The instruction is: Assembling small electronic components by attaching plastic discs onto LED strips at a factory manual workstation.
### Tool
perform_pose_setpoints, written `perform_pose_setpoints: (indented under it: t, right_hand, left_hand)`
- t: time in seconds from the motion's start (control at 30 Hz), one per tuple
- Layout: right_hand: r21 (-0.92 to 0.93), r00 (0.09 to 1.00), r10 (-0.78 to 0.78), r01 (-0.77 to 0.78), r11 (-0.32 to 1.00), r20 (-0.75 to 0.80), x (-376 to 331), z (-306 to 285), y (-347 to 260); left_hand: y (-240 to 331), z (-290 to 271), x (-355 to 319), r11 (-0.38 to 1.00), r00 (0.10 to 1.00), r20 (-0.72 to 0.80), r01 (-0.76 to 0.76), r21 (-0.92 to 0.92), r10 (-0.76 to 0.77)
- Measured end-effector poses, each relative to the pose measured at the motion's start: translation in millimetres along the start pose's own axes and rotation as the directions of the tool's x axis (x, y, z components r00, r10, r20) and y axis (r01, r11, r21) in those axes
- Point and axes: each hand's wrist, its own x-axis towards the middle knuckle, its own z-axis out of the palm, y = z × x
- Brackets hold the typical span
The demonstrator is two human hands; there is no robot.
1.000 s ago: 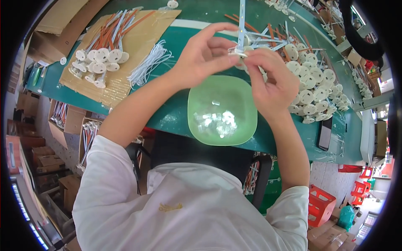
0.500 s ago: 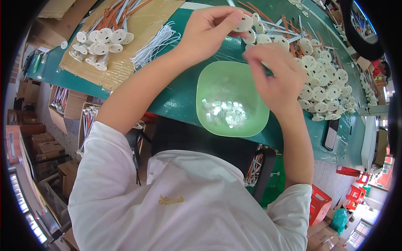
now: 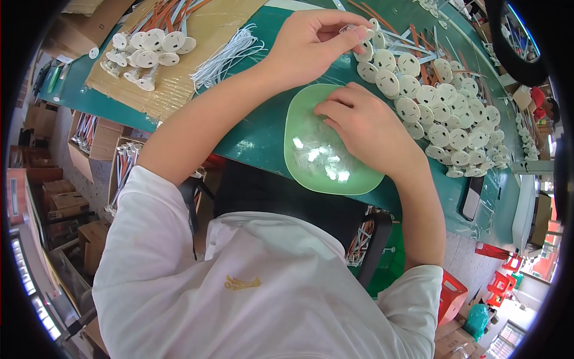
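My left hand (image 3: 311, 48) is over the table at the edge of a heap of white round discs on strips (image 3: 427, 96). Its thumb and fingers are pinched together, with something thin and pale between them that I cannot make out. One white disc shows just under its fingertips. My right hand (image 3: 365, 122) is over the light green bowl (image 3: 299, 119), its fingers curled close together; whatever they hold is hidden. Small clear, shiny pieces (image 3: 326, 158) lie at the bottom of this bowl.
On brown cardboard (image 3: 170, 84) at the left lies a smaller bunch of white discs (image 3: 149, 45) with orange and silver strips. Beside it is a bundle of white cords (image 3: 224, 60). A dark phone (image 3: 472, 197) lies at the right. Open cartons (image 3: 95, 140) stand below the table's left edge.
My right hand has come down from beside the left hand to the bowl. My left hand has moved slightly right, and the disc face seen at its fingers no longer shows there.
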Motion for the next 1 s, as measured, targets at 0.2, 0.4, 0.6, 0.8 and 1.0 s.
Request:
perform_pose_setpoints:
  t: [0.2,0.4,0.6,0.8,1.0]
  right_hand:
    - [0.075,0.999,0.036,-0.036,0.997,0.006,-2.0,-2.6,0.7]
    - [0.208,0.996,0.085,-0.091,0.974,0.036,-1.4,-5.5,0.2]
    - [0.219,0.996,0.075,-0.084,0.972,0.047,-0.8,-5.4,0.5]
    - [0.288,0.997,0.067,-0.053,0.956,-0.038,0.3,-7.4,-0.4]
    - [0.333,0.995,0.100,-0.095,0.938,0.001,2.2,-18.2,0.3]
  left_hand:
    - [2.2,4.7,-0.5,1.000,1.000,-0.009,0.008,0.001,-0.008]
    - [3.3,5.1,-1.5,1.000,1.000,-0.018,0.012,0.004,-0.012]
    - [-0.5,5.0,-2.1,0.998,1.000,-0.008,0.020,0.054,-0.019]
    - [11.6,7.0,-3.8,0.995,1.000,-0.013,-0.009,0.096,0.010]
    - [3.5,5.6,-4.3,0.998,1.000,0.009,-0.025,0.051,0.024]
